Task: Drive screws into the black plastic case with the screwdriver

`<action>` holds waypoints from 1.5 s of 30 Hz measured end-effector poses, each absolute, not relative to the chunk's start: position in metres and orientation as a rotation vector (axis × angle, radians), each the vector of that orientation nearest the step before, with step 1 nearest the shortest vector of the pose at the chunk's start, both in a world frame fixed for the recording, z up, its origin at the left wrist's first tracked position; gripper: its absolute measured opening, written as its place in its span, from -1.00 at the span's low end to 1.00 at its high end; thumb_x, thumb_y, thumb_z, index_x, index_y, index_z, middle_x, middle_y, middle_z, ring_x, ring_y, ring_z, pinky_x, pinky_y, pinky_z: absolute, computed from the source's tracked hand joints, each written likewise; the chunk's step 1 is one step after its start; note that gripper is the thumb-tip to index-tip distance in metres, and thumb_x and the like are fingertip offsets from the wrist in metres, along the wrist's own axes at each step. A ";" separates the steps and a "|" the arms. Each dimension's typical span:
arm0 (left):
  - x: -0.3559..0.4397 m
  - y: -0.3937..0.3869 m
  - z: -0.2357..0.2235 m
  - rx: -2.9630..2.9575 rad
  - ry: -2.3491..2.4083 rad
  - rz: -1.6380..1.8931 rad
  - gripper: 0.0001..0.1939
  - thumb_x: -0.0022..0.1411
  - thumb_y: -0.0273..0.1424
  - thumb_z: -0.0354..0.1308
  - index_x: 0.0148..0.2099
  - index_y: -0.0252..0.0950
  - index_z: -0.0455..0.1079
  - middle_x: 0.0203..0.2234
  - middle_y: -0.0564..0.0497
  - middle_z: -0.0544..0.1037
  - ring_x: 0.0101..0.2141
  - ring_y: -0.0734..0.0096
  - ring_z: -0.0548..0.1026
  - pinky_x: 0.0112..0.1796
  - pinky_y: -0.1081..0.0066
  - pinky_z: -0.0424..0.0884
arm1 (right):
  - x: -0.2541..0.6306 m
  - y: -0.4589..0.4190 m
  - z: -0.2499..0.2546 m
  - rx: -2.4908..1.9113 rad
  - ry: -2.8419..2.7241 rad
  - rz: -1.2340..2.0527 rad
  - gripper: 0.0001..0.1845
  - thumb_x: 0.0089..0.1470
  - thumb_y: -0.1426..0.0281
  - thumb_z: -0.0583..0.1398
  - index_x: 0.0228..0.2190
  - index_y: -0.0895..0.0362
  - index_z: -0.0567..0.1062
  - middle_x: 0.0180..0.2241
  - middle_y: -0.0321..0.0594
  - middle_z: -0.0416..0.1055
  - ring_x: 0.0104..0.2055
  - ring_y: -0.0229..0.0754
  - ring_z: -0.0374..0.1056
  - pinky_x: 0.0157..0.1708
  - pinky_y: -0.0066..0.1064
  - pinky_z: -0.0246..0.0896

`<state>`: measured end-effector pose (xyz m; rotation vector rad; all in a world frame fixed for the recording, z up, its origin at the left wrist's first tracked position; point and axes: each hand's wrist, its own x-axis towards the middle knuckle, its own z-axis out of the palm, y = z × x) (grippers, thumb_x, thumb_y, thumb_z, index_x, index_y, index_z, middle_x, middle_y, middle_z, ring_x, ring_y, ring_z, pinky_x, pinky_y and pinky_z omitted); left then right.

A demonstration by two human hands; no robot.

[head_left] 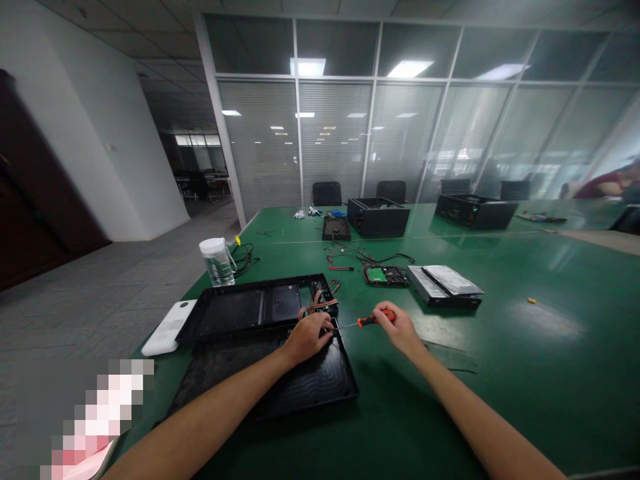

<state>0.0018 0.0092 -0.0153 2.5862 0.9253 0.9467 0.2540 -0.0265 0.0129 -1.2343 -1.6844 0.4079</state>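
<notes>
A screwdriver with an orange and black handle is held in my right hand, its thin shaft pointing left. The shaft's tip reaches the fingers of my left hand. Those fingers are curled together at the inner edge of an opened black plastic case; what they pinch is hidden. The near half of the case lies under my left forearm. Beyond it is the other half, where ribbon cables of several colours bunch at the right end.
Right of the case are a bare hard drive, a silver-topped drive unit and red and black cables. A lidded water bottle and a white device line the left edge. Black computer housings stand farther back.
</notes>
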 end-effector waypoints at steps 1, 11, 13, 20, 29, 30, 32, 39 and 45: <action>0.002 0.009 -0.015 2.590 0.921 0.954 -0.67 0.10 -0.48 0.13 -0.06 -0.32 0.18 -0.27 -0.02 0.52 -0.16 0.31 0.42 -0.08 0.31 0.28 | 0.253 -0.026 0.012 -1.243 -1.707 0.405 -0.71 0.05 0.16 0.06 -0.47 0.13 0.37 -0.59 -0.33 0.24 -0.55 -0.29 0.14 -0.54 -0.47 0.05; 0.003 0.008 -0.016 2.602 0.934 0.982 -0.67 0.09 -0.50 0.14 -0.07 -0.30 0.20 -0.27 -0.01 0.51 -0.17 0.29 0.44 -0.11 0.30 0.31 | 0.245 -0.034 0.039 -1.307 -1.932 0.186 -0.69 0.07 0.18 0.03 -0.46 0.14 0.42 -0.55 -0.30 0.36 -0.51 -0.29 0.24 -0.47 -0.48 0.06; 0.003 0.009 -0.015 2.597 0.930 0.984 -0.67 0.09 -0.50 0.14 -0.07 -0.30 0.21 -0.27 -0.01 0.51 -0.17 0.29 0.44 -0.11 0.30 0.31 | 0.238 -0.035 0.056 -1.334 -2.056 0.074 -0.66 0.09 0.16 0.02 -0.45 0.13 0.43 -0.54 -0.29 0.39 -0.51 -0.28 0.26 -0.46 -0.48 0.04; 0.004 0.009 -0.016 2.588 0.931 0.984 -0.69 0.09 -0.49 0.14 -0.09 -0.30 0.21 -0.28 -0.01 0.50 -0.19 0.30 0.45 -0.10 0.30 0.32 | 0.196 -0.031 0.117 -1.660 -2.362 -0.305 -0.38 0.12 -0.03 -0.14 -0.47 0.16 0.46 -0.48 -0.08 0.46 -0.38 -0.11 0.37 -0.41 -0.41 0.04; 0.004 0.012 -0.021 2.578 0.955 0.990 -0.68 0.08 -0.50 0.14 -0.09 -0.30 0.21 -0.27 -0.03 0.49 -0.20 0.29 0.47 -0.12 0.28 0.35 | 0.168 -0.030 0.144 -1.762 -2.457 -0.096 -0.41 0.13 -0.01 -0.15 -0.37 0.13 0.47 -0.32 -0.06 0.48 -0.22 -0.04 0.37 -0.32 -0.38 0.09; 0.004 0.012 -0.021 2.572 0.958 0.988 -0.68 0.08 -0.50 0.14 -0.09 -0.30 0.21 -0.27 -0.03 0.49 -0.20 0.29 0.47 -0.12 0.28 0.36 | 0.168 -0.031 0.144 -1.823 -2.430 -0.132 -0.37 0.12 -0.04 -0.17 -0.39 0.14 0.47 -0.33 -0.02 0.47 -0.22 -0.01 0.37 -0.31 -0.35 0.10; 0.004 0.012 -0.022 2.557 0.961 0.986 -0.67 0.08 -0.50 0.15 -0.08 -0.30 0.21 -0.27 -0.02 0.49 -0.20 0.30 0.47 -0.13 0.29 0.36 | 0.168 -0.032 0.143 -1.853 -2.391 -0.157 -0.40 0.16 0.02 -0.19 -0.27 0.17 0.43 -0.32 0.00 0.47 -0.23 -0.01 0.38 -0.30 -0.34 0.11; 0.003 0.012 -0.023 2.568 0.942 0.992 -0.64 0.09 -0.52 0.13 -0.04 -0.29 0.19 -0.24 -0.05 0.48 -0.20 0.29 0.47 -0.13 0.28 0.38 | 0.166 -0.032 0.141 -1.793 -2.439 -0.232 -0.47 0.19 0.07 -0.23 -0.23 0.12 0.37 -0.30 -0.04 0.47 -0.23 -0.01 0.40 -0.31 -0.34 0.12; 0.003 0.011 -0.021 2.593 0.933 0.994 -0.65 0.09 -0.53 0.13 -0.06 -0.30 0.19 -0.25 -0.05 0.48 -0.21 0.30 0.48 -0.14 0.28 0.37 | 0.167 -0.035 0.141 -1.771 -2.432 -0.239 -0.52 0.20 0.13 -0.19 -0.18 0.12 0.37 -0.32 -0.08 0.48 -0.26 -0.05 0.40 -0.32 -0.34 0.13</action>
